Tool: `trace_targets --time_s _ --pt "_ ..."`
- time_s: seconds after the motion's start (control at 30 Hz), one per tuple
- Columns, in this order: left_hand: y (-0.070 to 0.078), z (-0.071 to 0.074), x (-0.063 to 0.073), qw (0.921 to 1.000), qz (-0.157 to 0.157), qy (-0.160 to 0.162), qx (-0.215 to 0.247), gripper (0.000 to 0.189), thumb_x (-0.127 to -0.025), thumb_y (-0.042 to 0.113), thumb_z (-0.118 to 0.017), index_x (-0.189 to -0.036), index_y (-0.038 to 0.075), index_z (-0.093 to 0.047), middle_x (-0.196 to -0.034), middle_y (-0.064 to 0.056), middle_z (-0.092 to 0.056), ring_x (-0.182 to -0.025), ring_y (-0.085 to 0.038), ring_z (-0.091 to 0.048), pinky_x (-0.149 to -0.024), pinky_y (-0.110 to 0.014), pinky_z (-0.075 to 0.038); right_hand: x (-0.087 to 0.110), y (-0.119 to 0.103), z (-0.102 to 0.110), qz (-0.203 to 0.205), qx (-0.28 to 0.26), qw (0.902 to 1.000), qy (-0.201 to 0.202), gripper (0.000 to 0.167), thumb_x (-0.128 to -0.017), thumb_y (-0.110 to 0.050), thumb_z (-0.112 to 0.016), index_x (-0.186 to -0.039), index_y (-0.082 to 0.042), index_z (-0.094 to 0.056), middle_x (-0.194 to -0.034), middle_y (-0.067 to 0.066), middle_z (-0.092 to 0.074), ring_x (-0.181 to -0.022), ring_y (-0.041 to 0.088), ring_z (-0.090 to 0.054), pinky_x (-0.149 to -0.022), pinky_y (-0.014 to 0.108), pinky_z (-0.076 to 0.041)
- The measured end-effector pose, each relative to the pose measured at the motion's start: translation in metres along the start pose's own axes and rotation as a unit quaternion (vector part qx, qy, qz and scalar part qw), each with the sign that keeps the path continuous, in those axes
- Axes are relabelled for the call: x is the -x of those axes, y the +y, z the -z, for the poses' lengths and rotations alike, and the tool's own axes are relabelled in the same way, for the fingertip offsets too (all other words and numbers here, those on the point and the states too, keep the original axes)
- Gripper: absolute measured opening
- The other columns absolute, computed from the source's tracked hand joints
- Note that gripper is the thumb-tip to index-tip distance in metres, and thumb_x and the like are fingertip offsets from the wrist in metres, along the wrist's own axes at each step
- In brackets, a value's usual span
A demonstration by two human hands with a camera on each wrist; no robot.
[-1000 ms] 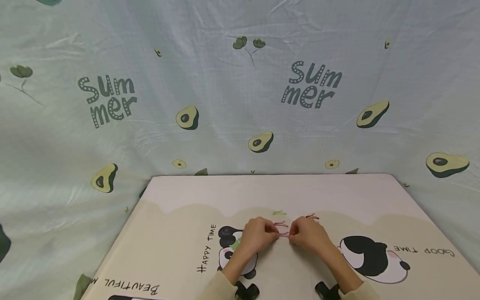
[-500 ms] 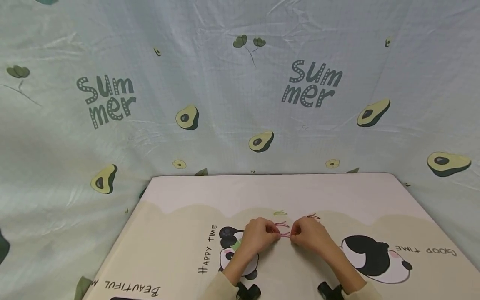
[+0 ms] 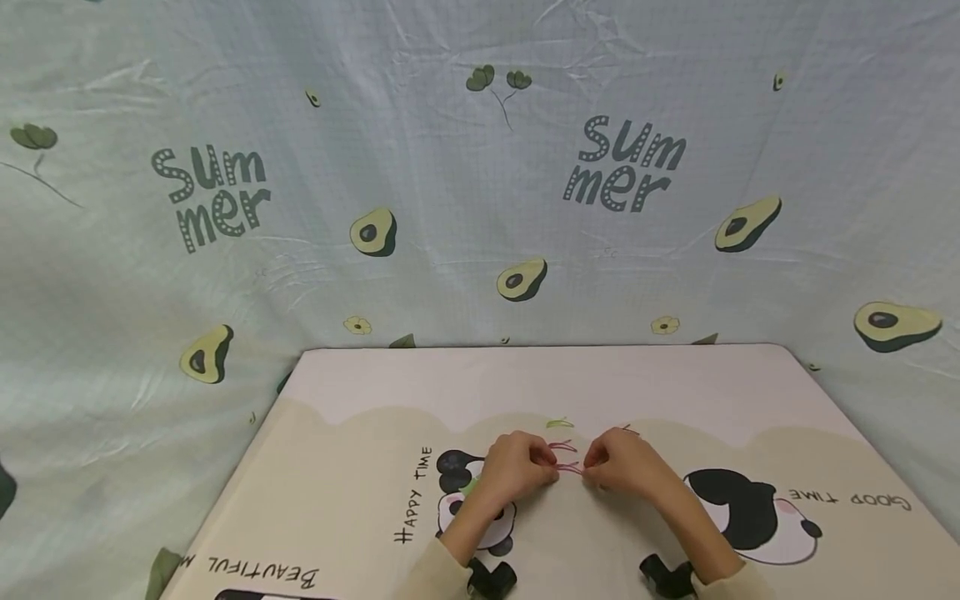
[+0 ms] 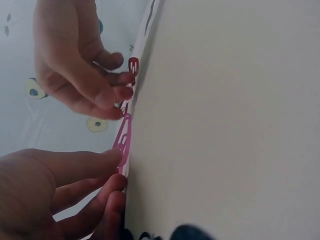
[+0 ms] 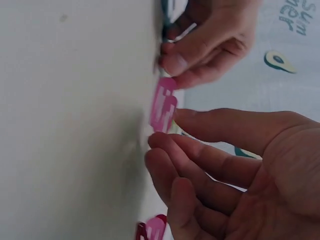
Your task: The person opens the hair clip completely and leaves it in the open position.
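Between my two hands lies a pink snap hair clip (image 3: pixel 570 468), its two layers spread apart into a narrow V. My left hand (image 3: pixel 517 467) pinches its left end between thumb and fingers, as the left wrist view also shows. The right hand (image 3: pixel 626 465) is at the clip's other end. Its thumb and fingertips stand apart in the left wrist view, and the tip of the pink clip (image 4: pixel 123 137) shows free below them. Just beyond, on the table, lie another pink-red clip (image 3: pixel 562 447) and a green clip (image 3: pixel 558 423). A dark red clip (image 3: pixel 630 431) is partly hidden behind the right hand.
The table (image 3: pixel 360 383) has a pale cover printed with pandas and words. Behind it hangs a light curtain (image 3: pixel 435 167) with avocado prints. Black wrist mounts (image 3: pixel 491 577) are strapped by both sleeves.
My right hand has shifted slightly to the right, and its fingers have loosened at the clip's end. The left hand keeps its pinch almost in place.
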State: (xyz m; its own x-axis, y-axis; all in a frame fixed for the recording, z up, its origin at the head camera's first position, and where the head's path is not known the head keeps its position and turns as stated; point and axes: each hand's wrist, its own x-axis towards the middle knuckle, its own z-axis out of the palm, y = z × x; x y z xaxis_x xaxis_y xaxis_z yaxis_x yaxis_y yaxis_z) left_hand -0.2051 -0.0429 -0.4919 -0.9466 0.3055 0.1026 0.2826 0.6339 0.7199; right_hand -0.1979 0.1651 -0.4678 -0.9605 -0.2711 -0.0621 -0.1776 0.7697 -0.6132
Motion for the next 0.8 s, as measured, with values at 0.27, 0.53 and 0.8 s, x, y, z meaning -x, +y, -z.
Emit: trace_targets --time_s 0.27,0.53,0.8 --pt "-0.003 0.019 0.004 0.9997 0.006 -0.01 0.022 0.013 -0.085 0.02 -0.081 -0.093 0.01 -0.08 -0.081 0.0 -0.072 -0.071 -0.008 -0.058 -0.06 -0.025 -0.046 0.008 0.005 0.027 0.003 -0.049 0.9984 -0.027 0.014 -0.088 -0.017 -0.078 -0.093 -0.005 -0.077 -0.076 0.0 -0.071 -0.067 0.014 -0.064 -0.061 0.031 -0.053" --pt "-0.001 0.041 0.009 0.9999 -0.006 0.002 0.016 0.015 -0.088 0.023 -0.079 -0.097 0.01 -0.08 -0.086 -0.002 -0.073 -0.078 -0.012 -0.062 -0.062 -0.026 -0.048 0.011 0.009 0.041 0.036 -0.063 0.9971 -0.024 0.024 -0.096 -0.024 -0.07 -0.103 -0.001 -0.076 -0.08 0.003 -0.074 -0.069 0.015 -0.067 -0.061 0.029 -0.055" --pt "-0.006 0.066 0.027 0.9993 -0.031 0.019 0.007 0.022 -0.092 0.027 -0.075 -0.106 0.01 -0.078 -0.088 0.001 -0.074 -0.082 -0.012 -0.066 -0.069 -0.026 -0.052 0.026 0.008 0.053 0.03 -0.056 0.9979 0.012 0.025 -0.098 -0.026 -0.07 -0.106 -0.002 -0.075 -0.088 0.006 -0.075 -0.074 0.017 -0.067 -0.063 0.029 -0.056"
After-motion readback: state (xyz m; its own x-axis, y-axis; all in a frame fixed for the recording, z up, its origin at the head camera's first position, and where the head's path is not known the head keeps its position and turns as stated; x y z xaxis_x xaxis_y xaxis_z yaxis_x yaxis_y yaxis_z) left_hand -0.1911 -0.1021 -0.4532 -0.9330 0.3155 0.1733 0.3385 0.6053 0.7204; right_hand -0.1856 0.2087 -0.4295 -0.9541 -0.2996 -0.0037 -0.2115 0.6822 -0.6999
